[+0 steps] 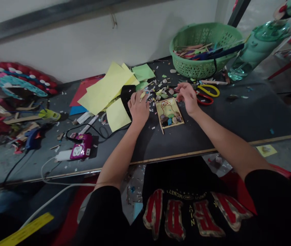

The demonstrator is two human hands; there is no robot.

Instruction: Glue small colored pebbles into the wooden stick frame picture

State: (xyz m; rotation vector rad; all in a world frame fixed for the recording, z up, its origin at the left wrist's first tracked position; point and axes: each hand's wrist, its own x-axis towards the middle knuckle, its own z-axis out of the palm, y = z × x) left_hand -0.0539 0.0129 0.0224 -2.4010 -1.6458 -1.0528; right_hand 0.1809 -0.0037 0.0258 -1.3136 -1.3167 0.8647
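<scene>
A small picture panel (169, 110) lies on the dark table between my hands. It has thin sticks along its edges, red line work on pale yellow, and several coloured stones (170, 121) along its lower part. My left hand (139, 107) is left of the panel, fingers curled around a small pale yellow piece (143, 95). At the panel's upper right corner, my right hand (188, 98) has bent fingers, thumb and fingertips apart, with nothing visible between them. Loose stones (163, 93) and paper scraps lie just beyond the panel. What the left palm covers is hidden.
Yellow paper sheets (109, 88) lie left of my left hand. Yellow-handled scissors (209, 90) and a green basket (195, 65) of sticks stand right. A purple power socket (82, 147) with cables and a blue glue gun (32, 137) are at left.
</scene>
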